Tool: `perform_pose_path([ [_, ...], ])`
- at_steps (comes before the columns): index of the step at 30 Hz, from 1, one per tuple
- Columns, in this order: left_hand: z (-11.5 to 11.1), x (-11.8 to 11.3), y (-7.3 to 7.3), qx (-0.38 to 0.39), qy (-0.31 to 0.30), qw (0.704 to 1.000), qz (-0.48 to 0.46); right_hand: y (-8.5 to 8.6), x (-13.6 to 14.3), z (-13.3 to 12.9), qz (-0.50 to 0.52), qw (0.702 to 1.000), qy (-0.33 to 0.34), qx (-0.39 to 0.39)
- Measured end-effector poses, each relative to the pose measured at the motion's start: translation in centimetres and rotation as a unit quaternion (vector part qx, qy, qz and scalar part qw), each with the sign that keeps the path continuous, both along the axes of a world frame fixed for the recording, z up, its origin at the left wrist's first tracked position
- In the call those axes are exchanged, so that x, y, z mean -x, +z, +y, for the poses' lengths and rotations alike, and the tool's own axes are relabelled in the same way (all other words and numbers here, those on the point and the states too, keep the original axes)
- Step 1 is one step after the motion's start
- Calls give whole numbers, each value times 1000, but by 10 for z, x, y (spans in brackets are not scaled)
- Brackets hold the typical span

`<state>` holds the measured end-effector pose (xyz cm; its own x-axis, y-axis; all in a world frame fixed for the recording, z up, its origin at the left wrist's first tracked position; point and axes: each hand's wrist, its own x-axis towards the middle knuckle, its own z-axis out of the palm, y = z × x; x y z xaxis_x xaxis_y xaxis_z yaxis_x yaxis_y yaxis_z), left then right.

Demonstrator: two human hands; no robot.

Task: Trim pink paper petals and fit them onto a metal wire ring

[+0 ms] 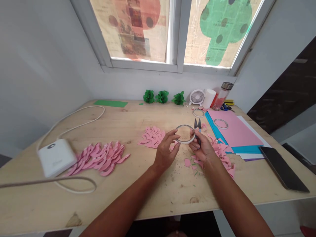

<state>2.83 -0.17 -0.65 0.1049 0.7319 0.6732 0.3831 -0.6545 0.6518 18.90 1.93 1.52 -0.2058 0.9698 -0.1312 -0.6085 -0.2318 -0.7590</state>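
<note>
A thin white tape roll (185, 142) is held up over the middle of the table between both hands. The fingers of my left hand (167, 148) close on its left side. My right hand (202, 146) grips its right edge and also keeps a pair of scissors (197, 124), blades pointing away from me and slightly apart. Beyond my left wrist lies a pile of small pink paper cutouts (151, 136). Pink paper scraps (223, 151) are heaped beside and partly behind my right forearm.
Curved pink paper strips (106, 156) lie left, by a white power box (56, 158) with a looping cable. Green paper ornaments (162, 96), a small fan (197, 97) and a bottle (222, 95) line the back. Coloured sheets (237, 131) and a phone (283, 169) lie right.
</note>
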Motion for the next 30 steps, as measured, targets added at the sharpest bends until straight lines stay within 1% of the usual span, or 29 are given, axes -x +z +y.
perform_pose_path([
  [3, 0, 0, -1, 5, -10, 1000, -4, 0, 0, 0, -3, 1000, -3, -1],
  [9, -1, 0, 0, -6, -18, 1000, -21, 2, 1, -1, -12, 999, 3, -33],
  [18, -1, 0, 1, -17, -18, 999, -25, 3, 2, -4, 1, 998, 5, -63],
  [30, -2, -1, 2, -1, -18, 999, -43, 3, 2, -6, 10, 996, 18, -85],
])
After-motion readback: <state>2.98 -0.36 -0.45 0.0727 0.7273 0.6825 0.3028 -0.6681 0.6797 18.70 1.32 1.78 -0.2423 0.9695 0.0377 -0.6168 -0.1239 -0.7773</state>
